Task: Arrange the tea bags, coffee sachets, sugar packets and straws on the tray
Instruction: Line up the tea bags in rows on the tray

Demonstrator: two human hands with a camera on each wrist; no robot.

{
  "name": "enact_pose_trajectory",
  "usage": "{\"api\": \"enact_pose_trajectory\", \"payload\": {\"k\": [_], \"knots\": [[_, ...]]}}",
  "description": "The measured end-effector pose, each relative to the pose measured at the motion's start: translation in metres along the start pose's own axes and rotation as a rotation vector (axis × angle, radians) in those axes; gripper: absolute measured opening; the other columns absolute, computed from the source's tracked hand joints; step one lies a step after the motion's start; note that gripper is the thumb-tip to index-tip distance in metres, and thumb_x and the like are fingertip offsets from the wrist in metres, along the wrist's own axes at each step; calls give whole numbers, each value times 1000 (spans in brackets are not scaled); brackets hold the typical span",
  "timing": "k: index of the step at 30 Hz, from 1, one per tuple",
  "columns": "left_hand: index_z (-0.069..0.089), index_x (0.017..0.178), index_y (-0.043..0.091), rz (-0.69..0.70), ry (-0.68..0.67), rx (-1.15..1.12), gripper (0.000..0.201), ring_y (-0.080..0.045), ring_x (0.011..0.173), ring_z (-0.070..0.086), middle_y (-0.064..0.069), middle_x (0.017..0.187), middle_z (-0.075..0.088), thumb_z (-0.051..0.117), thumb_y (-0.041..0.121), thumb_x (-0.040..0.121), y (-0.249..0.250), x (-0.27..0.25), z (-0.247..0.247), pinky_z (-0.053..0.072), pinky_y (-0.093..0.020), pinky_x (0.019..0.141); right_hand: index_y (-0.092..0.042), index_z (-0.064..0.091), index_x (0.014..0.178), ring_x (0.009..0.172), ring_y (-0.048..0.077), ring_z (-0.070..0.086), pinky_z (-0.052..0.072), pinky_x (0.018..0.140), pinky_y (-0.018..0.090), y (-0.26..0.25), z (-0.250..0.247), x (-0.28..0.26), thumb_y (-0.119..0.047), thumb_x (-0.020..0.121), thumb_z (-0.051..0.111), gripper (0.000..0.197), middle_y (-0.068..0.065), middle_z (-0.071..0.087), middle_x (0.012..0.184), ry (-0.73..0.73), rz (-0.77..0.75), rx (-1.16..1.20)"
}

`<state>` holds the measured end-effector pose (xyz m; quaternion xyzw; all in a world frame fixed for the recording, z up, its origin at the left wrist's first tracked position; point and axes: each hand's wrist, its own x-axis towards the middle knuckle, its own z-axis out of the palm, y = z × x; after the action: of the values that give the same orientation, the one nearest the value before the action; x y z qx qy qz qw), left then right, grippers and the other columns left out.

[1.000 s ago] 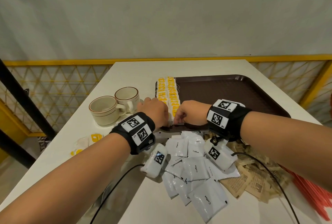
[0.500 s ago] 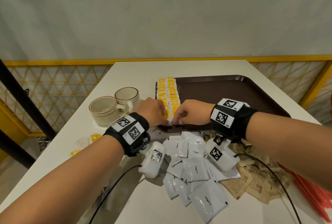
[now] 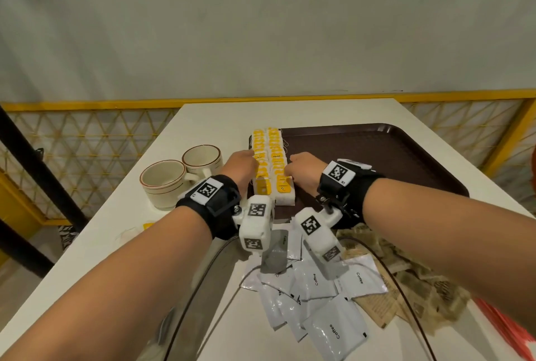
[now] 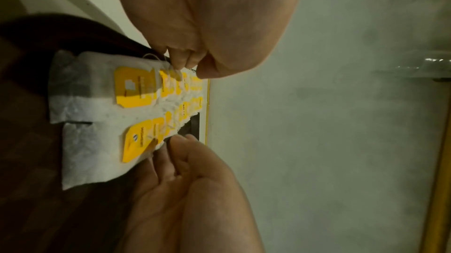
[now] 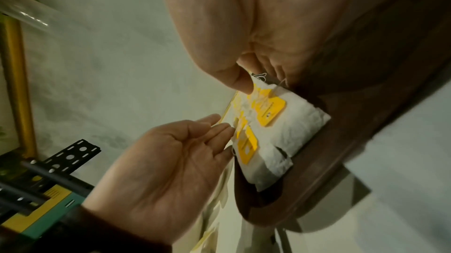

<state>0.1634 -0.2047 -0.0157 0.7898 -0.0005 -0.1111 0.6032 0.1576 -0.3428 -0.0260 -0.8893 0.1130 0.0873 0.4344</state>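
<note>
Two rows of white tea bags with yellow tags lie along the left edge of the brown tray. My left hand touches the left side of the rows, its fingers straight against the bags. On the right side my right hand does the same, fingers extended, thumb on a tea bag. White coffee sachets lie in a heap on the table in front of the tray. Brown sugar packets sit to their right, and red straws at the far right.
Two cream cups stand left of the tray, close to my left wrist. A loose tea bag lies on the white table near the left edge. A yellow railing runs behind and beside the table. Cables trail from both wrist cameras.
Both hands have slid forward from the near end of the tea bag rows to their middle. Their fingers have gone from curled to straight.
</note>
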Motion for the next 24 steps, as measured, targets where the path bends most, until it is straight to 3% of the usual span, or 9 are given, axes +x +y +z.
{"api": "enact_pose_trajectory", "payload": {"k": [3, 8, 9, 11, 13, 15, 17, 20, 24], "knots": [[58, 89, 12, 12, -10, 43, 32, -20, 96, 57, 0, 89, 58, 35, -9, 94, 2, 7, 1, 47, -19, 81, -4, 61, 110, 89, 27, 55, 47, 78, 33, 4, 1, 10, -9, 88, 49, 26, 13, 57, 99, -32, -15, -17], [57, 88, 11, 42, 50, -58, 36, -6, 64, 56, 8, 58, 63, 30, -11, 96, 5, -2, -3, 42, -3, 46, 6, 55, 123, 116, 43, 54, 47, 99, 49, 3, -5, 9, -3, 85, 50, 39, 28, 56, 126, -28, -1, 22], [58, 102, 9, 50, 25, -69, 36, -6, 66, 60, 5, 60, 67, 29, -12, 96, 5, -4, -4, 45, -5, 50, 4, 51, 130, 119, 40, 52, 45, 102, 48, 3, -7, 6, -1, 87, 50, 43, 25, 53, 132, -20, 1, 51], [50, 128, -3, 78, -14, -62, 39, -15, 86, 63, -8, 94, 70, 30, -11, 96, 7, -12, -7, 49, -13, 69, -2, 40, 142, 125, 31, 48, 41, 106, 43, 2, -11, -4, 1, 90, 49, 52, 16, 47, 140, -8, 8, 129], [54, 127, 0, 87, -21, -46, 38, -14, 96, 58, -8, 113, 60, 35, -9, 96, 10, -18, -21, 45, -17, 84, -10, 39, 143, 122, 23, 48, 42, 103, 38, 2, -15, -14, 2, 92, 50, 54, 8, 50, 134, -27, -21, 205], [66, 109, 12, 103, -90, 100, 31, -19, 107, 60, -2, 112, 65, 43, -3, 94, 11, -24, -47, 46, -29, 99, -14, 48, 137, 118, 17, 50, 43, 98, 35, 0, -18, -30, 1, 92, 51, 47, 1, 54, 127, -73, -64, 231], [69, 103, 12, 94, -214, 277, 26, -22, 107, 64, -5, 107, 71, 48, 1, 95, 7, -34, -81, 48, -37, 99, -12, 59, 125, 113, 14, 55, 48, 92, 27, -4, -19, -45, 0, 92, 54, 36, 1, 60, 119, -101, -166, 150], [73, 101, 16, 28, -359, 540, 17, -11, 95, 67, 3, 99, 74, 58, 13, 93, -7, -59, -128, 51, -27, 90, -12, 69, 109, 102, 11, 62, 46, 84, 14, -14, -7, -60, -7, 90, 59, 22, 0, 68, 106, -180, -365, -118], [71, 96, 34, 41, -363, 1059, 14, -5, 92, 63, 14, 97, 70, 68, 35, 82, -27, -79, -160, 50, -23, 87, -18, 69, 112, 96, 4, 59, 41, 76, 4, -35, 36, -58, -10, 90, 57, 26, -5, 67, 110, -314, -508, -356]]}}
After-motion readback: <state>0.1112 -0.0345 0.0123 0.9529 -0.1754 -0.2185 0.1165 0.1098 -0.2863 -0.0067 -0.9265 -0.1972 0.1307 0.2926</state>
